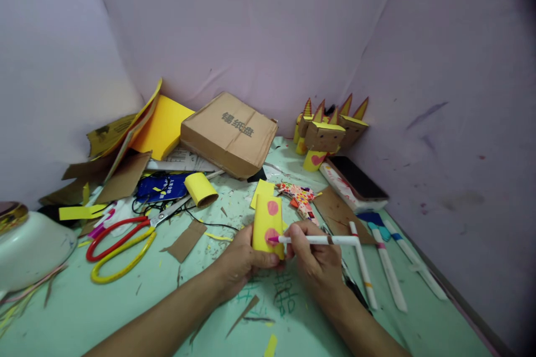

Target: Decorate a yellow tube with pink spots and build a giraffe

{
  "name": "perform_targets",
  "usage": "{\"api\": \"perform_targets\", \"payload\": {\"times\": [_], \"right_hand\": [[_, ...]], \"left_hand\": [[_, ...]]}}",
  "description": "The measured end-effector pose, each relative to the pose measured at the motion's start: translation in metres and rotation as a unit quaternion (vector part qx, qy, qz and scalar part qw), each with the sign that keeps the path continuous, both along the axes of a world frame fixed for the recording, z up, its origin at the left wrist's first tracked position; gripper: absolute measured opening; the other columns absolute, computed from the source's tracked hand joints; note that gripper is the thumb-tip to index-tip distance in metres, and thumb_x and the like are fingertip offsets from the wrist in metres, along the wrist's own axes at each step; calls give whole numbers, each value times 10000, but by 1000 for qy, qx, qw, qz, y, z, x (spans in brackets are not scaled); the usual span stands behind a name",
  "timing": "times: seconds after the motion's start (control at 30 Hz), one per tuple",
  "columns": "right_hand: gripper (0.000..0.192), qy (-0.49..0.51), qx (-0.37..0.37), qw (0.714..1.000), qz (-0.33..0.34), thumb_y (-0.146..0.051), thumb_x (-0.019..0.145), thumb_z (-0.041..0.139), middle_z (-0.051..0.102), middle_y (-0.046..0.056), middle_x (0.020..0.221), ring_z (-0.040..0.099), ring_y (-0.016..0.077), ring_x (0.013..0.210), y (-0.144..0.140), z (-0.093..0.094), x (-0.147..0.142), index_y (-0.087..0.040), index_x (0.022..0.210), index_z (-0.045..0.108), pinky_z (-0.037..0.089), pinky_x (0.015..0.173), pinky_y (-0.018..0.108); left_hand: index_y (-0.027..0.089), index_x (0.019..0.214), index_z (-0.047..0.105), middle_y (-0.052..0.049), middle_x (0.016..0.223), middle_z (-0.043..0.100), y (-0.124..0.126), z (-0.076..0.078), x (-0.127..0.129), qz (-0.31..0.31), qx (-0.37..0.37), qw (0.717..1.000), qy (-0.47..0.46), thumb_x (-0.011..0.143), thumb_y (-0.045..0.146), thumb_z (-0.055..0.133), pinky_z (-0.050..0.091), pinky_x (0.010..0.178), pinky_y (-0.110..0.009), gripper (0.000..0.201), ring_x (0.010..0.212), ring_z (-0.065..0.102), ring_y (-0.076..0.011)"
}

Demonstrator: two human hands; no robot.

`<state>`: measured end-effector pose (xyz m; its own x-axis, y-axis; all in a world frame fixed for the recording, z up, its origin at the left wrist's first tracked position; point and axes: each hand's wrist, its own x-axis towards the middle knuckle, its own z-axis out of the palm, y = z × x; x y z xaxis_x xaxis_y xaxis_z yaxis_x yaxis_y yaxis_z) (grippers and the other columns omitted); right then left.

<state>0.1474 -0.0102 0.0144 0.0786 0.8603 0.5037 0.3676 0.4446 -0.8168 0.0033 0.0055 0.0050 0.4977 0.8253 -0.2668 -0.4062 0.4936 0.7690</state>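
Note:
My left hand [239,262] grips a yellow paper-covered tube [260,224] near its lower end, thumb across the front. Two pink spots show on the tube, one above the other. In my right hand [316,256] is a white felt-tip pen [320,240], held like a pencil. Its pink tip touches the lower spot. A second yellow tube [200,188] lies on its side farther back, with its brown inner wall showing. Behind the held tube are a yellow paper piece [262,189] and patterned red paper scraps [298,196].
Scissors [121,245] with red and yellow handles lie at left, by a pale green pot [36,248]. A cardboard box [230,136] stands at the back. Cardboard figures [324,136] and a phone [358,177] are at back right. Several pens, including a capped marker [389,273], lie at right.

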Motion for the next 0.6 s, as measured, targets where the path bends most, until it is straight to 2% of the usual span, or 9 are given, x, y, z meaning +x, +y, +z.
{"api": "perform_targets", "payload": {"times": [0.17, 0.37, 0.5, 0.6], "right_hand": [[305, 35, 1, 997, -67, -322, 903, 465, 549, -30, 498, 520, 110, 463, 0, -1, 2, -190, 650, 572, 415, 481, 221], [281, 0, 16, 1000, -18, -310, 903, 469, 575, -19, 544, 551, 118, 504, 3, 1, -2, -192, 672, 578, 433, 495, 222], [292, -6, 7, 999, -41, -312, 906, 461, 559, -19, 535, 537, 116, 492, 4, 2, -2, -192, 665, 574, 422, 491, 224], [314, 2, -14, 999, -50, -336, 907, 444, 538, -19, 521, 517, 118, 475, 4, 1, 0, -190, 656, 564, 407, 474, 229]], "left_hand": [[115, 969, 631, -72, 855, 661, -2, 11, -2, 1, -11, 1000, 22, 450, 138, 815, 493, 702, -315, 551, 797, 598, -202], [129, 969, 636, -71, 873, 663, 0, 1, -2, 1, 5, 1000, 4, 451, 134, 826, 502, 748, -345, 552, 847, 611, -232], [133, 955, 642, -69, 851, 665, -1, 1, -1, 12, 9, 1000, 9, 455, 137, 816, 504, 710, -324, 529, 839, 611, -233], [123, 953, 635, -67, 825, 664, -2, 5, -2, 15, 6, 1000, 20, 453, 147, 813, 503, 667, -297, 532, 776, 601, -201]]}}
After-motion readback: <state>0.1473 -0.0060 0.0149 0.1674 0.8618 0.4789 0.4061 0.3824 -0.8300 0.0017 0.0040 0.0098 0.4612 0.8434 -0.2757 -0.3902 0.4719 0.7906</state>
